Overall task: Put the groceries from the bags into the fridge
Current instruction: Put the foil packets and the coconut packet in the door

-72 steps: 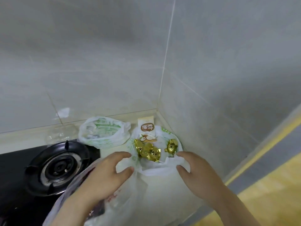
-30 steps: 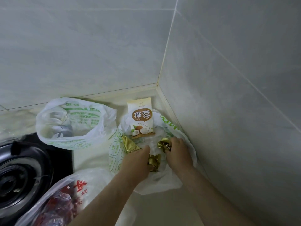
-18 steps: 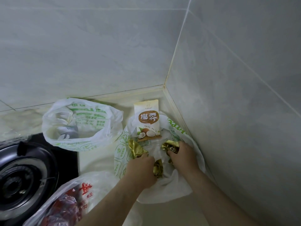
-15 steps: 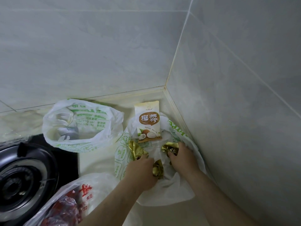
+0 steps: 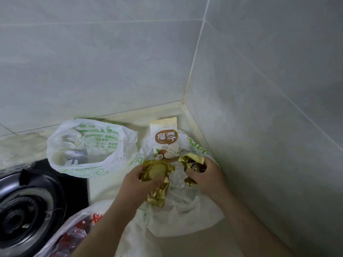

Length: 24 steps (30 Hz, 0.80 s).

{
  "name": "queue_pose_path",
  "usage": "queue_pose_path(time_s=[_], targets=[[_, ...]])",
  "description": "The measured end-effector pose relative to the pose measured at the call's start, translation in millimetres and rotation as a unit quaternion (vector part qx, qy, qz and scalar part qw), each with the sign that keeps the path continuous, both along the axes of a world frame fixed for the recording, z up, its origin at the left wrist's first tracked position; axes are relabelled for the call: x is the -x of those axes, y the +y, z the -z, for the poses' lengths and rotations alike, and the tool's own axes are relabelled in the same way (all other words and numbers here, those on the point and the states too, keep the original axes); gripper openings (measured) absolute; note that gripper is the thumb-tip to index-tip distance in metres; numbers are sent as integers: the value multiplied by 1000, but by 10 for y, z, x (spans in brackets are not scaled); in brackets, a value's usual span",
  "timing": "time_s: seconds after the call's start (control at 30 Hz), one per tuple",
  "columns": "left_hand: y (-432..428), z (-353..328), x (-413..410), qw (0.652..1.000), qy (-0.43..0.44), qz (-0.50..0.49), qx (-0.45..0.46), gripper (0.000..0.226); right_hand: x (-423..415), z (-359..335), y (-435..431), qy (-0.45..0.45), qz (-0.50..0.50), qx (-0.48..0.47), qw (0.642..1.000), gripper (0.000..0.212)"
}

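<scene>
In the head view, a tall coconut packet (image 5: 166, 140) is seen lying in the open white bag (image 5: 185, 221), in the corner of the counter (image 5: 105, 188). Its long side is lined up away from the person. Its top end is pointed at the back wall (image 5: 111, 71), and its printed face is turned up.

Just in front of it, a gold packet (image 5: 156, 168) is gripped in the left hand (image 5: 139, 184), with the fingers curled round it. A second gold packet (image 5: 157, 196) is seen under that hand, with its long side pointed back at the person. Whether it is gripped too cannot be told. A third gold packet (image 5: 193, 163) is held in the right hand (image 5: 207, 179), with the fingers bent round it.

Both arms are stretched in from the bottom edge, and the backs of the hands are turned up.

Another white bag (image 5: 89, 145) is seen to the left. A bag with red print (image 5: 74, 234) is seen close to the person. A stove burner (image 5: 22, 210) is seen at the far left.
</scene>
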<state>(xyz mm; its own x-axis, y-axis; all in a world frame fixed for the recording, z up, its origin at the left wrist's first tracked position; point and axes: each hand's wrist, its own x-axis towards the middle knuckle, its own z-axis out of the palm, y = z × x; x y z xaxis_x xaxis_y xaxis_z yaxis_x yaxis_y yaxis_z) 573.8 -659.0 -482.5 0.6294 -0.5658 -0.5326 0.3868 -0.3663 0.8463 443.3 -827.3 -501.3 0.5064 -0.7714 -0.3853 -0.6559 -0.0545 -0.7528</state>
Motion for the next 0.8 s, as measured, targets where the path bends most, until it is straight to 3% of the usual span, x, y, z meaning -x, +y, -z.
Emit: queue_pose_path(time_s=[0.13,0.27,0.53,0.7,0.8], targets=[[12,-187,-12,1000,-8,-2,24,35,132,-364,115,-90,38,-56,994,26],[11,-459,105,996,-20,18,85,23,318,-709,251,-150,67,-53,985,26],[55,-798,471,982,24,83,166,21,901,-1252,643,-185,125,-17,975,27],[71,-953,798,977,3,129,171,39,1344,-1400,930,-214,181,4,960,28],[56,-1060,1058,967,-7,167,190,30,1651,-1461,1111,-226,211,29,950,33]])
